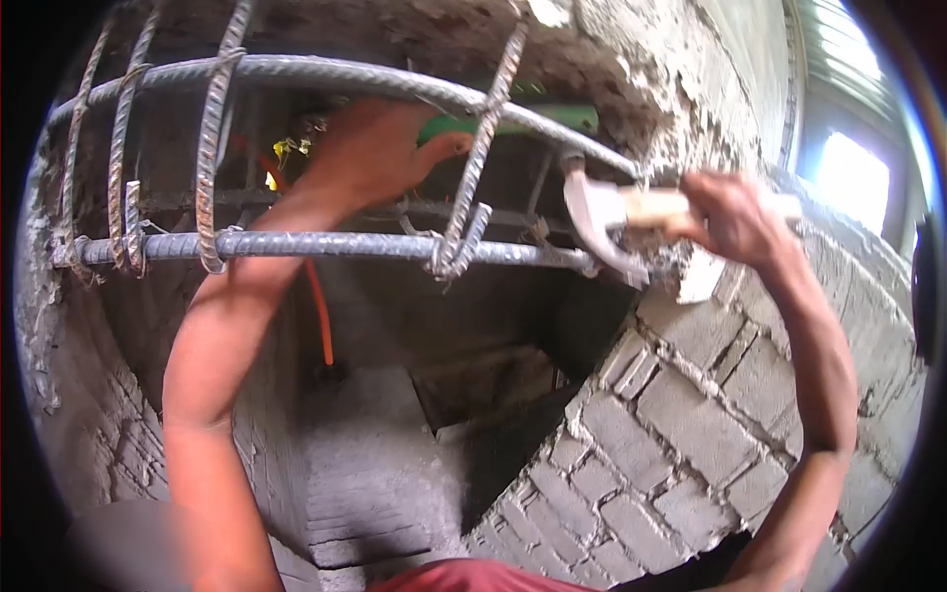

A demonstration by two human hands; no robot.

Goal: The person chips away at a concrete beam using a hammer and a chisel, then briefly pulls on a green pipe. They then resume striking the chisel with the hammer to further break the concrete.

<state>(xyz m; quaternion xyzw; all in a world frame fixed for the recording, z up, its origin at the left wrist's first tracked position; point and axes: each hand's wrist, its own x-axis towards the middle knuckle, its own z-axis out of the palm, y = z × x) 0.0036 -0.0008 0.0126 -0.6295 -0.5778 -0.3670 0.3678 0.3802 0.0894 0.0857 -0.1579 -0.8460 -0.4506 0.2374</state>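
Observation:
My right hand [732, 215] is closed round the wooden handle of a claw hammer [597, 205]. The hammer's metal head is beside the right end of the steel rebar, close to the broken concrete edge. My left hand [387, 143] reaches behind the rebar [345, 245] and is closed on a green rod-like piece [543, 119] that points right toward the concrete. The rod's far end, near the concrete, is hard to make out, and part of it lies behind a slanting bar. Shade blurs the fingers of my left hand.
Thinner ribbed steel ties [210, 148] cross the long bars at the left. Rough concrete [681, 89] overhangs at the upper right, above a block wall [681, 424] with mortar joints. An orange tube [321, 316] hangs over a deep drop with a grey floor [365, 464].

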